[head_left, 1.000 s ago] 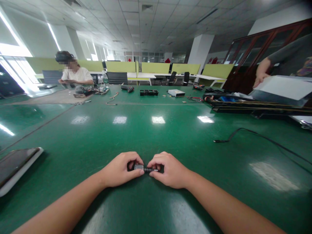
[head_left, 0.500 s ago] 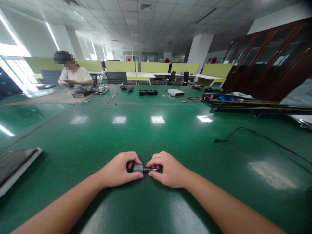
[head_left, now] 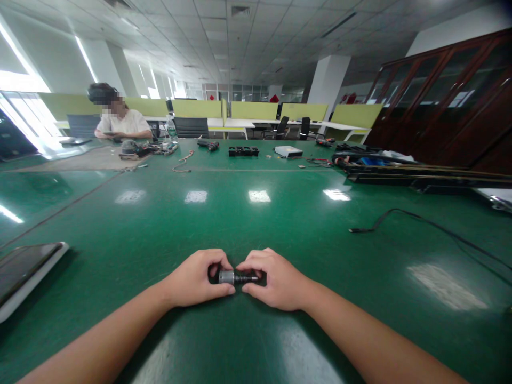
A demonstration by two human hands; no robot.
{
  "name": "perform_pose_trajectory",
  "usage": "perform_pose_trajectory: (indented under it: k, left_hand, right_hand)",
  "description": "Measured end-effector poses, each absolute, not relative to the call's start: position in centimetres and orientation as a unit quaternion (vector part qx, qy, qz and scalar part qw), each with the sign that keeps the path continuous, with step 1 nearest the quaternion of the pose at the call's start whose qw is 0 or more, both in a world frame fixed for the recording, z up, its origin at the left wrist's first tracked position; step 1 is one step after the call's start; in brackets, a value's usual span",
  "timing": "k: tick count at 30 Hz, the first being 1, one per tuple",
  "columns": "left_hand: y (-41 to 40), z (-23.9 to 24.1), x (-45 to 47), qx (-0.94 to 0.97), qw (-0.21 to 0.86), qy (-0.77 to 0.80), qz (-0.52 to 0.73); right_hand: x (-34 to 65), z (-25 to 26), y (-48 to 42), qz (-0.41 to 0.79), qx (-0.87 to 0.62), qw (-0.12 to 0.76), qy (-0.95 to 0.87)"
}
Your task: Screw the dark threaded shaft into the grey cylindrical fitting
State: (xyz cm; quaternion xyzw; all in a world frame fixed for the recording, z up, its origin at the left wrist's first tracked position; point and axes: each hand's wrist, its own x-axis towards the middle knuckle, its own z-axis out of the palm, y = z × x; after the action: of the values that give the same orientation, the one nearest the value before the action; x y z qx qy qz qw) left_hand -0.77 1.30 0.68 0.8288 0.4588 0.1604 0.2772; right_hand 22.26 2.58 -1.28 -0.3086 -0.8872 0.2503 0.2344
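Note:
Between my two hands, low over the green table, lies a small metal cylinder with a dark ridged shaft (head_left: 242, 278), held level, with a thin pale tip pointing right. My left hand (head_left: 200, 278) grips its silver cylindrical end between thumb and fingers. On the other side, my right hand (head_left: 276, 278) curls thumb and fingers around the ridged part. Its fingertips sit close to the shaft; the exact contact is hard to see. Both hands face each other, fingertips nearly meeting.
At left lies a dark-screened device with a white edge (head_left: 34, 272). A black cable (head_left: 394, 210) runs along the right. Farther back are a black frame (head_left: 244, 151), a white box (head_left: 288, 152), a bottle (head_left: 172, 129), piled dark parts (head_left: 384, 168) and a seated person (head_left: 122, 122).
My right thumb and fingers have spread slightly and shifted a little left along the ridged shaft, showing more of it. My left hand stays almost still.

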Motion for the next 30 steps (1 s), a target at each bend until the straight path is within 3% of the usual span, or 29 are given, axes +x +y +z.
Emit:
perform_pose_trajectory:
  k: [30]
  left_hand:
    - [1.19, 0.66, -0.84, 0.838, 0.271, 0.445, 0.166]
  right_hand:
    - [22.29, -1.58, 2.80, 0.258, -0.322, 0.266, -0.871]
